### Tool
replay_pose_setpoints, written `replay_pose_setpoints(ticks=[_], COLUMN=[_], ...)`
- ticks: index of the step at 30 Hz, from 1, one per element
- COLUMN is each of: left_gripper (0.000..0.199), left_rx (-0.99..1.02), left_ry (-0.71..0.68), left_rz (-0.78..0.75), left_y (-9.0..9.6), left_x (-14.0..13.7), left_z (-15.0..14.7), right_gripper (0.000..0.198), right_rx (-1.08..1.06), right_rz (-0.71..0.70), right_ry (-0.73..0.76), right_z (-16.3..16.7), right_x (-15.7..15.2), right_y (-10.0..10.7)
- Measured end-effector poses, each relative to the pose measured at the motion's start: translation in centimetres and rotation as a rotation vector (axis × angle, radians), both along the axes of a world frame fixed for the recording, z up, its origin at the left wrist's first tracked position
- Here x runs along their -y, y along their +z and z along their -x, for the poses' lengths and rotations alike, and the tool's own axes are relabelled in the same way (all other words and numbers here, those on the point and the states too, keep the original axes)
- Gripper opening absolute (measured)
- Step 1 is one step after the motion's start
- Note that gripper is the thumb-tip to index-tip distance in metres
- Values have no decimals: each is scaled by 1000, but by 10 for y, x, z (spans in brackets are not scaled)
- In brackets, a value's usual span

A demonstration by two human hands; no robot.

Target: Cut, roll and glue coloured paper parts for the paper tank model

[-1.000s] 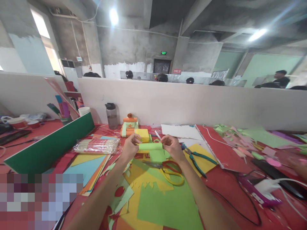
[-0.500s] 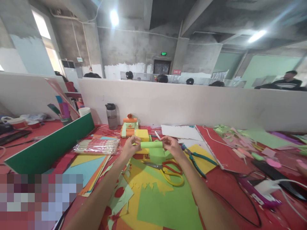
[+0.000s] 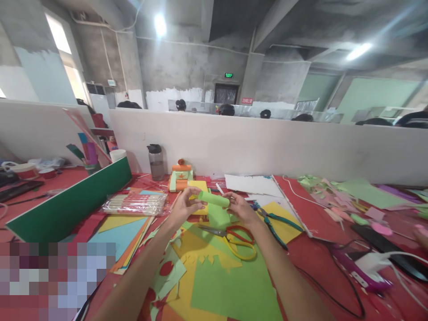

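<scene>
Left hand, fingers curled, grips the left end of a rolled green paper tube held above the red table; right hand pinches its right end. Scissors lie just nearer; pliers right.

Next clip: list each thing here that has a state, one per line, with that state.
green paper roll: rolled into a tube, held off the table
left hand: gripping the roll's left end
right hand: gripping the roll's right end
scissors: lying flat, blades shut
pliers: lying flat, handles spread
water bottle: upright, capped
</scene>
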State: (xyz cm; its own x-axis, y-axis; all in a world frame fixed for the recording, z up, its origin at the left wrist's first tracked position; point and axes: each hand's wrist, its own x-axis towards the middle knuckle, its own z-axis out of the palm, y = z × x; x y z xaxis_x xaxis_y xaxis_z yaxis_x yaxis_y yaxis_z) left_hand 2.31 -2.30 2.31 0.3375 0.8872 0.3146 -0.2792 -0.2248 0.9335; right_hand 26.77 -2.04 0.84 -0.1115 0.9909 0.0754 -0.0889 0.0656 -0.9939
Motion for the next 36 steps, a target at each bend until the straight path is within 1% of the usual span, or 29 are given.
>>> replay_pose_setpoints(ticks=[3, 5, 8, 10, 11, 14, 16, 18, 20, 22, 25, 28, 30, 33, 34, 36], left_gripper=[57, 59, 52, 46, 43, 39, 38, 36, 33, 31, 30, 30, 32, 37, 38, 39], left_rx=[-43, -77, -151, -255, -320, -479, -520, -508, -474, -459, -500, -568, -579, -535, -516, -467], left_ry=[-31, -28, 53, 108, 114, 62, -9, -64, -91, -71, 13, 64, 31, -45, -37, 25], left_rz=[20, 39, 18, -63, -105, -155, -171, -208, -248, -293, -389, -469, -469, -398, -367, -305], left_y=[3, 4, 1, -4, -7, -15, -19, -21, -21, -22, -24, -27, -29, -27, -26, -21], left_x=[4, 4, -1, -8, -11, -15, -15, -14, -14, -15, -17, -19, -18, -15, -13, -12], left_z=[-3, -4, -2, 1, 2, 0, -3, -7, -10, -9, -7, -6, -6, -8, -8, -8], right_gripper=[30, 25, 21, 21, 22, 23, 24, 26, 33, 40, 42, 36, 35, 41, 43, 47], right_rx=[14, 67, 152, 172, 177, 174, 141, 91, 71, 97, 194, 289, 304, 242, 209, 152], right_rz=[-20, -84, -211, -267, -286, -334, -361, -379, -387, -388, -411, -461, -461, -405, -386, -357], right_ry=[14, 0, -45, -62, -63, -59, -41, 20, 119, 197, 234, 227, 212, 161, 130, 60], right_z=[1, 2, 2, 1, 2, 3, 6, 8, 11, 15, 22, 30, 33, 34, 33, 31], right_x=[0, -1, -1, 0, 1, 7, 11, 14, 17, 20, 24, 28, 29, 28, 26, 22], right_y=[0, 1, 4, 7, 9, 15, 19, 20, 21, 21, 22, 23, 22, 19, 17, 15])
